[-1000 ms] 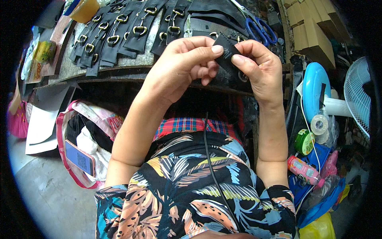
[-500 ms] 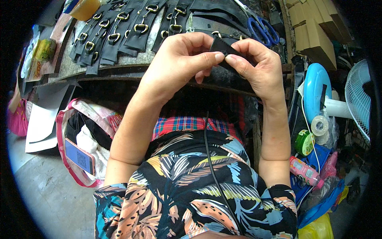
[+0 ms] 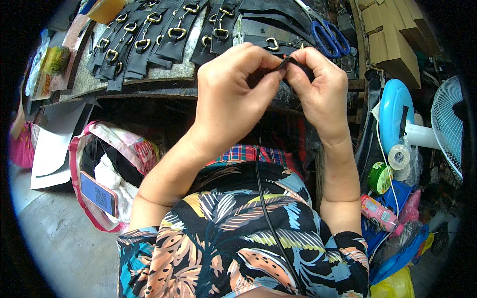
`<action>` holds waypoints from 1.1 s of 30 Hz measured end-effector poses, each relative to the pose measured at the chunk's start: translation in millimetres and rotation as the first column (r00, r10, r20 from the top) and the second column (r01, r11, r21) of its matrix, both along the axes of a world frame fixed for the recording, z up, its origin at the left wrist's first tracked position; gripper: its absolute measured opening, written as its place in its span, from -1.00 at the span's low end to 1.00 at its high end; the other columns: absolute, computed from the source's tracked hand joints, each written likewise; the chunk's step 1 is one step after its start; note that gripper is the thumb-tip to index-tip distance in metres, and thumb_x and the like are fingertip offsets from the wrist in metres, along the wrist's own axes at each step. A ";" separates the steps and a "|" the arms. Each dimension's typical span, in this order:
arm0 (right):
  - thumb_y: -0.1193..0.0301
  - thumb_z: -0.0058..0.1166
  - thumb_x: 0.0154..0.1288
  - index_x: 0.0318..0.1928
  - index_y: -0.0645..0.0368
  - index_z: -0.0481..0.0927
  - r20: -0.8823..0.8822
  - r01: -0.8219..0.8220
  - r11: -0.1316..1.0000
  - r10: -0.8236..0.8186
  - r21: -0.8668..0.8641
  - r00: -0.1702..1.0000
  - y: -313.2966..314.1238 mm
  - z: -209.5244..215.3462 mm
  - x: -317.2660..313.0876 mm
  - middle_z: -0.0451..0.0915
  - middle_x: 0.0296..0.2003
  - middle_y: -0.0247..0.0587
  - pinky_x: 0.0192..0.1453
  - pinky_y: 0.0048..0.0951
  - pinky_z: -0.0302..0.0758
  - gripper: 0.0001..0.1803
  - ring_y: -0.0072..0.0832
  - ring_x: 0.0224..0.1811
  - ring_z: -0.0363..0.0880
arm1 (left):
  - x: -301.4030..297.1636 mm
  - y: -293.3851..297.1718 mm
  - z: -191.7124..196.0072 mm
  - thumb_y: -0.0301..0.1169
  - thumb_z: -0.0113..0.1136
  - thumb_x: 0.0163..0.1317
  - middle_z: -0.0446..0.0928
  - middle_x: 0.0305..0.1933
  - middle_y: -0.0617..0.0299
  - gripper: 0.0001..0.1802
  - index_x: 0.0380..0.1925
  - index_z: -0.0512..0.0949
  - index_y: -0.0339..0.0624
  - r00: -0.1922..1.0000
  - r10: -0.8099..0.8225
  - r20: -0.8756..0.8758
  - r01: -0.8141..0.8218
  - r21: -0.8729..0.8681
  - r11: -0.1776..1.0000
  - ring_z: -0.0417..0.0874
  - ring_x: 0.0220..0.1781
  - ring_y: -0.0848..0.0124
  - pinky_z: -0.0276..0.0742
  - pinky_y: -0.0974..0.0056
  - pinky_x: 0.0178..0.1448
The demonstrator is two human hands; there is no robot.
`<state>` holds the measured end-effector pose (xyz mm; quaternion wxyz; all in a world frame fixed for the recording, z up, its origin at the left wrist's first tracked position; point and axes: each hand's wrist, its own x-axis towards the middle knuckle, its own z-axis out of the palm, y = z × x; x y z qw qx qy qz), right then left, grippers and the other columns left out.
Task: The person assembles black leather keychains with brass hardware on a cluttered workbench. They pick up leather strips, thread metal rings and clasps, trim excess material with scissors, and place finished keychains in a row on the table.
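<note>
Between my two hands is a black leather strap (image 3: 297, 63), pinched at one folded spot over the bench edge. My left hand (image 3: 238, 89) closes thumb and fingers on it from the left. My right hand (image 3: 318, 82) grips it from the right, the fingertips of both hands almost meeting. Most of the strap is hidden behind the fingers. Just beyond the hands, a gold ring buckle (image 3: 272, 43) lies on black leather. Rows of black straps with gold horsebit buckles (image 3: 143, 45) are spread on the bench to the left.
Blue-handled scissors (image 3: 329, 39) lie at the bench's right, near cardboard boxes (image 3: 395, 49). A white fan (image 3: 447, 124) with a blue base (image 3: 396, 107) is at the right, above a pink bottle (image 3: 380, 213). A phone (image 3: 99, 193) rests on a pink-edged bag (image 3: 79, 203) at lower left.
The strap, earlier showing a flat end upward between my fingers, is now folded edge-on. My left hand has turned, its back more toward me, and the gold ring is more exposed.
</note>
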<state>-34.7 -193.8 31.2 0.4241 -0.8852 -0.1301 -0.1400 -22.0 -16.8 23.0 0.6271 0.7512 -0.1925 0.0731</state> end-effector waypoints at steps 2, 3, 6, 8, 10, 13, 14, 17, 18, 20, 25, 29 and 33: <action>0.41 0.27 0.40 -0.22 0.28 0.66 -0.059 -0.023 0.976 0.037 0.218 0.998 -3.4 -4.2 4.5 0.60 -0.46 -0.39 -0.31 -0.55 0.45 -0.84 -0.70 -0.42 0.49 | -0.2 -0.7 -0.9 -0.55 0.37 0.34 0.68 -0.30 0.31 -0.86 -0.14 0.67 -0.34 0.984 -0.058 -0.171 0.043 -0.090 0.995 0.63 -0.37 0.63 0.53 0.50 -0.31; 0.38 0.29 0.40 -0.24 0.26 0.66 -0.098 -0.021 0.941 0.058 0.337 0.993 -5.5 -6.5 7.6 0.60 -0.49 -0.38 -0.37 -0.53 0.43 -0.82 -0.69 -0.47 0.48 | 0.7 -2.0 -1.7 -0.54 0.36 0.35 0.68 -0.30 0.31 -0.85 -0.12 0.67 -0.34 0.977 -0.079 -0.196 0.051 -0.143 0.988 0.63 -0.36 0.62 0.54 0.49 -0.30; 0.31 0.25 0.49 -0.20 0.24 0.66 -0.074 -0.077 0.898 0.121 0.433 0.990 -9.8 -13.4 10.9 0.56 -0.42 -0.55 -0.33 -0.64 0.38 -0.77 -0.78 -0.39 0.40 | 2.0 -8.1 -5.9 -0.53 0.38 0.35 0.67 -0.25 0.32 -0.77 -0.02 0.66 -0.34 0.984 -0.064 -0.163 0.039 -0.152 0.988 0.65 -0.33 0.61 0.58 0.48 -0.25; 0.28 0.25 0.51 -0.18 0.23 0.65 -0.065 -0.069 0.867 0.116 0.494 0.991 -10.4 -17.2 11.4 0.55 -0.41 -0.56 -0.31 -0.66 0.37 -0.76 -0.79 -0.38 0.39 | 4.9 -13.2 -9.4 -0.55 0.42 0.25 0.64 -0.28 0.18 -0.74 -0.07 0.66 -0.35 0.998 -0.022 0.051 0.027 -0.106 0.994 0.68 -0.32 0.46 0.60 0.38 -0.24; 0.26 0.25 0.51 -0.17 0.22 0.64 -0.074 -0.048 0.829 0.107 0.557 0.992 -9.2 -20.1 10.5 0.54 -0.41 -0.57 -0.30 -0.67 0.36 -0.75 -0.79 -0.37 0.38 | 6.8 -16.9 -12.0 -0.57 0.46 0.16 0.61 -0.28 0.10 -0.71 -0.11 0.67 -0.33 0.980 -0.004 0.199 0.020 -0.080 0.997 0.71 -0.31 0.33 0.63 0.30 -0.21; 0.23 0.26 0.51 -0.15 0.21 0.62 -0.100 -0.067 0.763 0.171 0.643 0.980 -8.4 -20.2 6.8 0.54 -0.40 -0.55 -0.27 -0.67 0.37 -0.73 -0.79 -0.35 0.39 | 11.9 -19.4 -13.9 -0.58 0.47 0.15 0.62 -0.27 0.12 -0.71 -0.11 0.67 -0.32 0.999 -0.004 0.053 0.012 -0.137 0.991 0.70 -0.31 0.37 0.62 0.32 -0.22; 0.25 0.26 0.50 -0.13 0.22 0.62 -0.126 -0.030 0.782 0.138 0.622 0.982 -8.2 -19.7 6.7 0.55 -0.38 -0.53 -0.26 -0.66 0.39 -0.74 -0.79 -0.34 0.41 | 13.3 -19.9 -14.0 -0.60 0.46 0.16 0.63 -0.28 0.14 -0.73 -0.12 0.68 -0.32 1.000 -0.018 0.006 0.019 -0.164 0.986 0.69 -0.30 0.42 0.61 0.34 -0.22; 0.31 0.27 0.49 -0.09 0.23 0.63 -0.112 -0.045 0.775 0.148 0.630 0.983 -8.3 -17.3 7.2 0.60 -0.32 -0.48 -0.21 -0.65 0.45 -0.77 -0.77 -0.30 0.48 | 16.6 -17.7 -12.9 -0.61 0.44 0.18 0.64 -0.29 0.17 -0.77 -0.15 0.69 -0.33 0.999 -0.018 -0.034 0.011 -0.188 0.982 0.69 -0.30 0.44 0.60 0.36 -0.21; 0.34 0.26 0.49 -0.08 0.24 0.63 -0.120 -0.052 0.777 0.163 0.628 0.979 -9.2 -15.6 5.5 0.61 -0.30 -0.47 -0.19 -0.65 0.47 -0.79 -0.77 -0.28 0.50 | 17.2 -16.5 -12.2 -0.62 0.42 0.18 0.64 -0.30 0.16 -0.79 -0.16 0.69 -0.33 0.999 -0.020 -0.029 0.014 -0.179 0.984 0.69 -0.30 0.44 0.60 0.36 -0.21; 0.44 0.25 0.47 0.00 0.27 0.64 -0.133 -0.073 0.816 0.181 0.574 0.974 -9.8 -13.8 4.8 0.67 -0.22 -0.42 -0.10 -0.64 0.53 -0.81 -0.75 -0.22 0.57 | 18.3 -13.6 -10.5 -0.63 0.40 0.19 0.64 -0.30 0.15 -0.81 -0.18 0.70 -0.34 1.000 -0.020 -0.020 0.017 -0.161 0.987 0.69 -0.30 0.42 0.59 0.37 -0.20; 0.45 0.26 0.46 -0.05 0.29 0.70 -0.175 0.000 0.810 0.127 0.587 0.976 -8.6 -14.1 6.8 0.70 -0.25 -0.41 -0.10 -0.64 0.54 -0.83 -0.75 -0.22 0.58 | 19.9 -10.6 -7.2 -0.63 0.32 0.33 0.61 -0.22 0.33 -0.82 -0.08 0.66 -0.34 0.997 -0.051 0.065 0.053 -0.034 0.998 0.66 -0.28 0.61 0.61 0.49 -0.22; 0.45 0.29 0.44 -0.15 0.28 0.72 -0.136 0.011 0.864 0.067 0.504 0.988 -6.9 -13.7 5.8 0.71 -0.35 -0.45 -0.18 -0.63 0.52 -0.87 -0.76 -0.28 0.57 | 17.5 -10.9 -7.3 -0.66 0.32 0.32 0.64 -0.25 0.30 -0.83 -0.10 0.67 -0.36 0.997 -0.030 0.069 0.033 -0.044 0.998 0.69 -0.28 0.58 0.64 0.47 -0.19; 0.46 0.32 0.39 -0.21 0.26 0.69 -0.024 0.042 0.928 -0.036 0.369 0.999 -2.6 -14.0 2.7 0.70 -0.43 -0.35 -0.26 -0.56 0.52 -0.88 -0.71 -0.36 0.58 | 9.7 -9.9 -7.8 -0.71 0.35 0.26 0.67 -0.30 0.21 -0.81 -0.13 0.68 -0.36 0.955 -0.006 0.296 -0.014 0.064 0.998 0.73 -0.29 0.51 0.67 0.41 -0.19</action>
